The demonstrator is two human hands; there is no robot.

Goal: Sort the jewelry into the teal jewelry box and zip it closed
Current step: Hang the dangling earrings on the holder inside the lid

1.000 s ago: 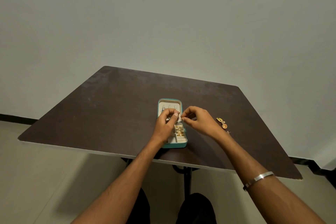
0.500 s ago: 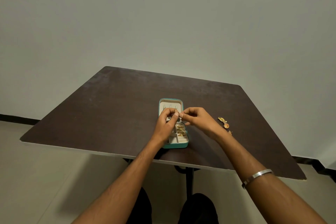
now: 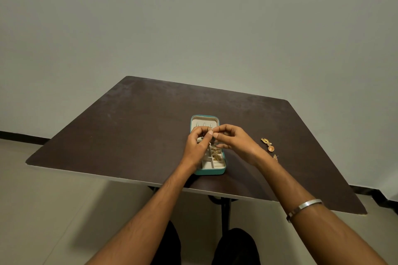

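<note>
The teal jewelry box (image 3: 210, 171) lies open on the dark table, its cream lid (image 3: 204, 122) at the far end. Several gold pieces (image 3: 216, 154) sit in its right-hand slots. My left hand (image 3: 199, 146) and my right hand (image 3: 235, 145) meet above the middle of the box, fingertips together, pinching a small piece of jewelry (image 3: 212, 140) that is mostly hidden between them. A gold earring (image 3: 267, 143) and a small gold stud (image 3: 275, 156) lie on the table to the right of my right hand.
The dark brown table (image 3: 129, 131) stands against a plain grey wall. Its near edge runs just below the box. My knees show under the table beside its black leg (image 3: 225, 211). A metal bangle (image 3: 303, 207) is on my right wrist.
Both hands stay over the box with their fingertips working at the same small piece; they have shifted only slightly toward the lid. The loose gold pieces on the right have not moved.
</note>
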